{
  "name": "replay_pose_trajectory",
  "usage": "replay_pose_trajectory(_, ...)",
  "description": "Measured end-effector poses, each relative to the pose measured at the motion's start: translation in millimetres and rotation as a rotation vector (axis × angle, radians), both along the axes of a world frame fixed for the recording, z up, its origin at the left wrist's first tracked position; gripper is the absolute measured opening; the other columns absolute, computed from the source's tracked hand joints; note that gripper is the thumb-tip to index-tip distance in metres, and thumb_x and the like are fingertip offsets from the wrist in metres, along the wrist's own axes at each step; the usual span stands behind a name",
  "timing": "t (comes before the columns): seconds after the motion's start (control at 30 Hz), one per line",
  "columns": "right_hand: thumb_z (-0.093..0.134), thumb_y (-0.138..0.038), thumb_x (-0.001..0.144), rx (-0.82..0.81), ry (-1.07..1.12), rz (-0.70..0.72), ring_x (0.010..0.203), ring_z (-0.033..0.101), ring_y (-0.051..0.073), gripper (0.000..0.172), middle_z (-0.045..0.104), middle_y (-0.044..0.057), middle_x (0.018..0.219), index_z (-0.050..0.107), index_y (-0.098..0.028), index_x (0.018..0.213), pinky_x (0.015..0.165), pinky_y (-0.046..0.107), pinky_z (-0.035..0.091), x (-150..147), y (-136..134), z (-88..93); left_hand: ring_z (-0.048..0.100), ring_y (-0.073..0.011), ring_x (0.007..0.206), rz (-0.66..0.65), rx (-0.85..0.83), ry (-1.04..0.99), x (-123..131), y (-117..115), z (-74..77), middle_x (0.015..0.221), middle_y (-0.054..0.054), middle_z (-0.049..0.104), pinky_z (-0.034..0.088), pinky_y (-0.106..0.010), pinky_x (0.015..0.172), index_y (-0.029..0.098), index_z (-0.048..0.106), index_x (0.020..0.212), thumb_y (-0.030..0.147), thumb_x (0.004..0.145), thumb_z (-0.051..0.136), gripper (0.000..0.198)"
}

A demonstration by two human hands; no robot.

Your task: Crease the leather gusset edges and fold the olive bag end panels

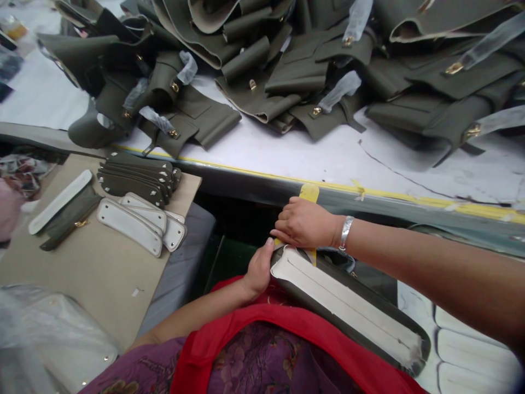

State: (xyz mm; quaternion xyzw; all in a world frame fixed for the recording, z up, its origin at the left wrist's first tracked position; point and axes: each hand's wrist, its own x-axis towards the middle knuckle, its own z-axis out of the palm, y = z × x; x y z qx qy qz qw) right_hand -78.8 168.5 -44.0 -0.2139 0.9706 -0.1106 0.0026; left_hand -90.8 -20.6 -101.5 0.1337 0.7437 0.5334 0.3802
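Note:
A dark olive handbag body lies slantwise across my lap, its long cream-coloured face turned upward. My left hand is closed on the bag's left end, the thumb pointing up along the corner. Just above that corner, my right hand wraps round a flat yellow strip-like tool. Its rounded end sticks out beyond the fist, and a further yellow part shows below the hand at the bag's edge. Where the tool meets the bag is partly hidden by my fingers.
Several olive bag pieces with gold clasps and wrapped plastic cover the white table. A brown board at left holds stacked olive strips and white panels. White padded pieces lie at lower right.

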Motion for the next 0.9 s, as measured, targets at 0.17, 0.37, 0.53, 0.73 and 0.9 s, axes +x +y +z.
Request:
replay_pose_trajectory(0.17,0.034,-0.039,0.095,-0.009,-0.020,0.022,0.061,0.050,0.015,0.047,0.064,0.008,0.066,0.063,-0.016,0.066,0.064,0.034,0.020,-1.9,0.9,-0.2,0.058,-0.0191,0.081,-0.019,0.016,-0.049,-2.5,1.7,4.3,0.082,-0.005,0.067,0.044,-0.030,0.078,0.015,0.065,0.078,0.053,0.092,0.030,0.053)
replay_pose_trajectory(0.37,0.031,-0.039,0.096,0.013,-0.035,-0.006,0.062,0.049,0.015,0.048,0.065,0.007,0.068,0.063,-0.016,0.068,0.064,0.034,0.020,2.0,-2.2,-0.6,0.053,-0.0157,0.068,-0.073,0.087,-0.097,-5.9,0.8,5.8,0.069,-0.004,0.062,0.042,-0.027,0.065,0.015,0.060,0.069,0.055,0.091,0.031,0.054)
replay_pose_trajectory(0.53,0.032,-0.038,0.096,0.006,-0.044,-0.045,0.062,0.049,0.014,0.047,0.064,0.007,0.066,0.062,-0.015,0.068,0.064,0.033,0.019,9.6,-5.0,1.7,0.051,-0.0145,0.067,-0.143,0.158,-0.135,-8.1,0.0,4.8,0.072,-0.004,0.061,0.041,-0.026,0.065,0.013,0.061,0.074,0.054,0.091,0.032,0.053)
replay_pose_trajectory(0.73,0.030,-0.037,0.097,0.000,-0.057,-0.103,0.062,0.049,0.015,0.047,0.064,0.006,0.066,0.061,-0.016,0.069,0.063,0.032,0.018,16.9,-5.0,0.5,0.049,-0.0133,0.066,-0.196,0.170,-0.151,-11.6,-0.1,3.2,0.073,-0.003,0.059,0.040,-0.026,0.066,0.013,0.058,0.076,0.052,0.092,0.033,0.050)
replay_pose_trajectory(0.9,0.026,-0.038,0.097,-0.011,-0.096,-0.180,0.062,0.051,0.015,0.049,0.064,0.006,0.067,0.061,-0.017,0.071,0.062,0.032,0.018,21.8,-6.4,-2.2,0.048,-0.0132,0.066,-0.236,0.138,-0.117,-19.5,3.4,5.9,0.073,-0.003,0.058,0.039,-0.025,0.065,0.013,0.058,0.076,0.052,0.091,0.033,0.048)
